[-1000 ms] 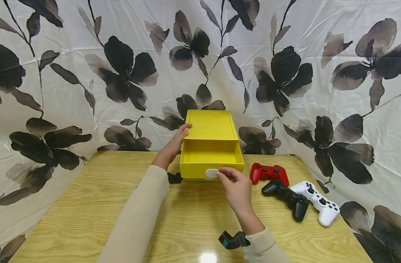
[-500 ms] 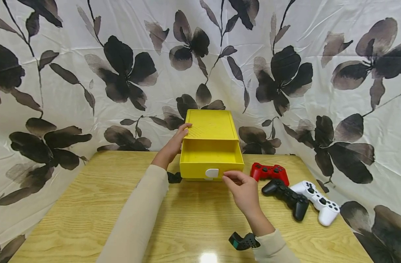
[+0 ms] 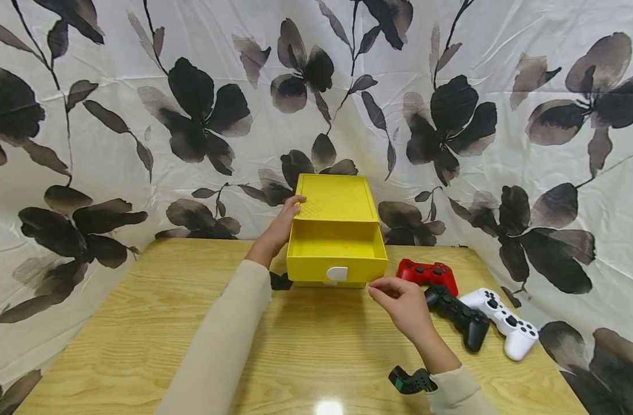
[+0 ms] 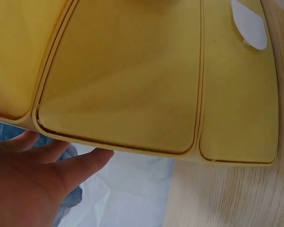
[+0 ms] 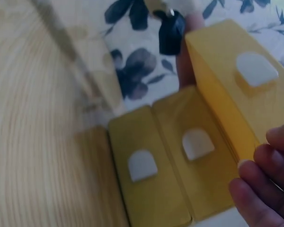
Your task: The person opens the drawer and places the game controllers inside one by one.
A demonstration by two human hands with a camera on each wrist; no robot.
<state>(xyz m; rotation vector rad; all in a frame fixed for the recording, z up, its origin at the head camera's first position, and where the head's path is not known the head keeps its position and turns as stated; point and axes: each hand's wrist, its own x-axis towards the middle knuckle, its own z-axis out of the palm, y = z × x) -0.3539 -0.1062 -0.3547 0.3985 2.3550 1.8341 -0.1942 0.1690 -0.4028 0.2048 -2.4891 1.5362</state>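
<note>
**Yellow drawer unit (image 3: 337,199), top drawer (image 3: 308,272) drawn out**

The unit stands at the middle of the far side of the table (image 3: 166,323). Its top drawer juts out at the front, baring a yellow floor and inner walls, with a white handle (image 3: 337,273) on its face. Beneath it, in the right wrist view, the middle drawer (image 5: 177,113) and bottom drawer (image 5: 132,130) sit pushed in, each with a white handle of its own.

The left hand (image 3: 279,227) rests against the unit's left side, fingers extended and touching its edge. The right hand (image 3: 407,308) grasps nothing; its fingers are loosely bent near the top drawer's right front corner, and whether they touch it I cannot tell.

Farther right lie three game controllers: a red one (image 3: 429,273) nearest the unit, a black one (image 3: 464,323) partly behind the right hand, and a white one (image 3: 503,324) beside the black. Floral cloth (image 3: 296,121) hangs behind the table.
</note>
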